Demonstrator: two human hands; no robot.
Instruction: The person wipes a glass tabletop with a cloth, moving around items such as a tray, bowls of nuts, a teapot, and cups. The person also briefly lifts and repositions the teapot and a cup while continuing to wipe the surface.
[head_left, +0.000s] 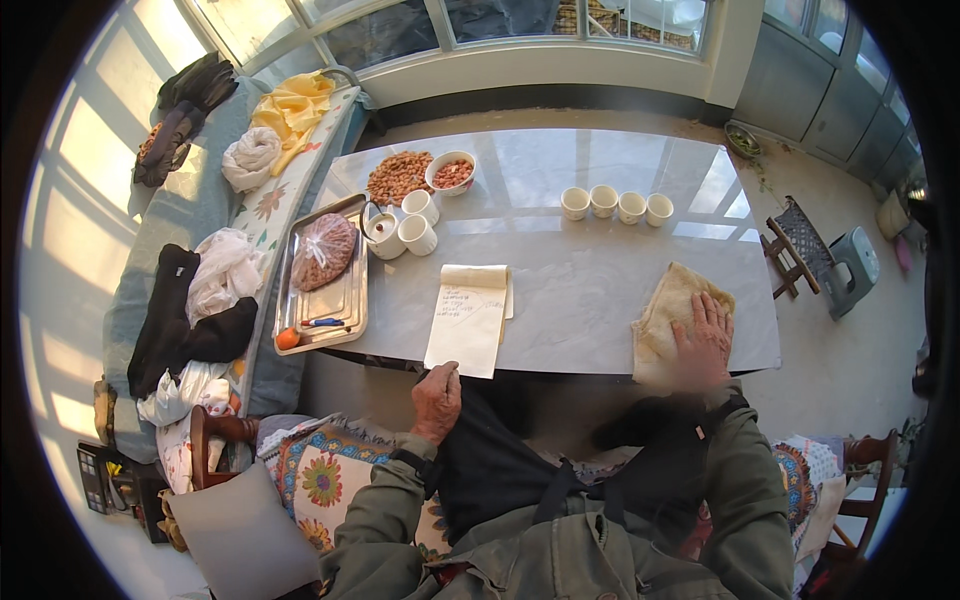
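My right hand (706, 338) lies flat, fingers stretched out, on a folded beige cloth (660, 310) at the table's near right. The lower part of this hand is blurred. By the near edge, my left hand (437, 402) is curled closed, just below a notepad (468, 325) with handwriting on its top page. Whether anything is in its fingers is hidden. The pad's lower end reaches the table edge, close to my left thumb. A black apron (490, 460) covers my lap beside that hand.
Several white cups (603, 201) stand in a row on the table (560, 290). At its left are a metal tray (352, 300) with a bag of peanuts (324, 252), a teapot (383, 236), a peanut pile (398, 178) and a bowl (453, 172). A bed (215, 215) stands further left.
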